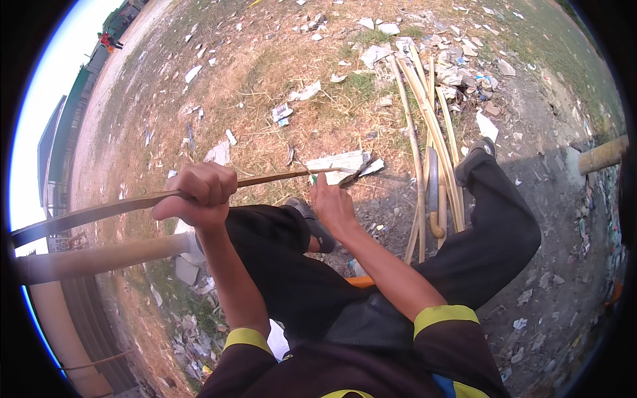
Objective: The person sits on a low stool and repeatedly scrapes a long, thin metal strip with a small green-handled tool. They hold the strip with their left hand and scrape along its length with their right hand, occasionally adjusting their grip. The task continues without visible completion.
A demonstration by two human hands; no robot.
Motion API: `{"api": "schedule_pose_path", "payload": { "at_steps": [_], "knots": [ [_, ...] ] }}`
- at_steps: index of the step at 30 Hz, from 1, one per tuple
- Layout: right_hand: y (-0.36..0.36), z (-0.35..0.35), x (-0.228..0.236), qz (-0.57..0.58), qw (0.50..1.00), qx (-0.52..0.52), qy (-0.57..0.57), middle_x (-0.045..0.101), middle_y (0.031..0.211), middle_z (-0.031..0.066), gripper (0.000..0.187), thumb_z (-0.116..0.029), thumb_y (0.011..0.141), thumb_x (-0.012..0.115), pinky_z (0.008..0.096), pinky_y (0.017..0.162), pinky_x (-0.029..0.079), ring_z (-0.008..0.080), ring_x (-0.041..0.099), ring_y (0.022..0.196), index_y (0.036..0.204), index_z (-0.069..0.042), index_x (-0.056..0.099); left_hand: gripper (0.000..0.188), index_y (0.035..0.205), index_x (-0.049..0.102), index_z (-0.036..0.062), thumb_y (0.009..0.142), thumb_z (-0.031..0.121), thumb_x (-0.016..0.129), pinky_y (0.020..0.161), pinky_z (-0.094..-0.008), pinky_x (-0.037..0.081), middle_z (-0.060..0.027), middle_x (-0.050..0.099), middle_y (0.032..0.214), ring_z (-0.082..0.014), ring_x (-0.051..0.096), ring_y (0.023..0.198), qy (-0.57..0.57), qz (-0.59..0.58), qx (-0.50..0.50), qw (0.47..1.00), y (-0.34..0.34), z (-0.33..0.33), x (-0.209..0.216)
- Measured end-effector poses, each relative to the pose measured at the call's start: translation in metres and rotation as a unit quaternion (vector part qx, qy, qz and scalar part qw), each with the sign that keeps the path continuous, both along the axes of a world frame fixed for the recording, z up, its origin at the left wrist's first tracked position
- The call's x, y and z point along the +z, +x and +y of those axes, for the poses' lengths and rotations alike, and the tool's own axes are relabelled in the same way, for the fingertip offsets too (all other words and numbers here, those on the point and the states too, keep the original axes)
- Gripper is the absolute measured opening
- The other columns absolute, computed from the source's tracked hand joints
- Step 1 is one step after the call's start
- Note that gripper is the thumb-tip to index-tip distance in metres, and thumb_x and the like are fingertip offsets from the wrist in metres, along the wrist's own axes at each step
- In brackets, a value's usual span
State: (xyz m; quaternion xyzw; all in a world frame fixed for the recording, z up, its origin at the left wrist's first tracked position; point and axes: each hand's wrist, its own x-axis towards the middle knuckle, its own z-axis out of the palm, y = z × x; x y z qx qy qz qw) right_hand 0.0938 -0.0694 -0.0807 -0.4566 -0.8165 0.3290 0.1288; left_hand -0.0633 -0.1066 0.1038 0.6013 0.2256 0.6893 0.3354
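My left hand [201,192] is closed in a fist around a long, slightly bowed bamboo strip [269,177], which runs from the far left edge to just past my right hand. My right hand [335,207] is closed at the strip's thin right end. A small green thing [314,179] shows at its fingertips; what exactly the fingers grip is partly hidden. On the ground to the right, a machete [433,182] with a wooden handle lies among several split bamboo strips [424,99], close to my right leg.
A thick bamboo pole [106,260] lies level at the left, below the held strip. Another pole end [602,156] juts in at the right. Paper scraps [338,164] litter the dry grass and dirt. Far off at upper left, a person [108,43] stands near a green wall.
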Motion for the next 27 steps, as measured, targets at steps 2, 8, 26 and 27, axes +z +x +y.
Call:
{"api": "schedule_pose_path", "payload": {
  "at_steps": [2,8,26,27],
  "knots": [
    [0.027,0.003,-0.061,-0.064,0.996,-0.042,-0.053,0.06,0.076,0.0301,0.023,-0.017,0.09,0.044,0.0488,0.064,0.052,0.0429,0.063,0.075,0.097,0.004,0.048,0.063,0.056,0.026,0.0117,0.081,0.069,0.035,0.032,-0.0247,0.01,0.0057,0.015,0.042,-0.0058,0.012,0.033,-0.015,-0.01,0.051,0.999,0.004,0.002,-0.002],
    [0.061,0.012,-0.094,-0.054,0.984,-0.141,-0.09,0.061,0.08,0.03,0.026,-0.018,0.091,0.041,0.0506,0.066,0.05,0.0455,0.061,0.076,0.1,0.005,0.047,0.063,0.059,0.026,0.0117,0.08,0.071,0.03,0.035,-0.0262,0.011,0.0046,0.016,0.043,-0.0066,0.011,0.035,-0.052,-0.016,0.123,0.991,0.01,0.011,-0.009],
    [0.006,-0.001,0.022,0.131,0.987,-0.023,-0.088,0.057,0.063,0.0298,0.027,-0.024,0.093,0.042,0.0545,0.058,0.047,0.0477,0.059,0.066,0.091,0.003,0.044,0.061,0.06,0.028,0.0122,0.084,0.068,0.031,0.035,-0.0258,0.01,0.0045,0.018,0.043,-0.0065,0.011,0.035,-0.014,0.003,0.11,0.994,0.024,0.011,-0.006],
    [0.009,-0.004,0.009,0.111,0.99,-0.027,-0.088,0.057,0.062,0.0296,0.027,-0.024,0.093,0.042,0.0548,0.058,0.046,0.048,0.058,0.064,0.091,0.003,0.044,0.06,0.06,0.026,0.0126,0.084,0.068,0.031,0.036,-0.0262,0.009,0.0046,0.018,0.043,-0.0065,0.011,0.036,-0.02,-0.004,0.121,0.992,0.026,0.011,-0.007]
  ]
}}
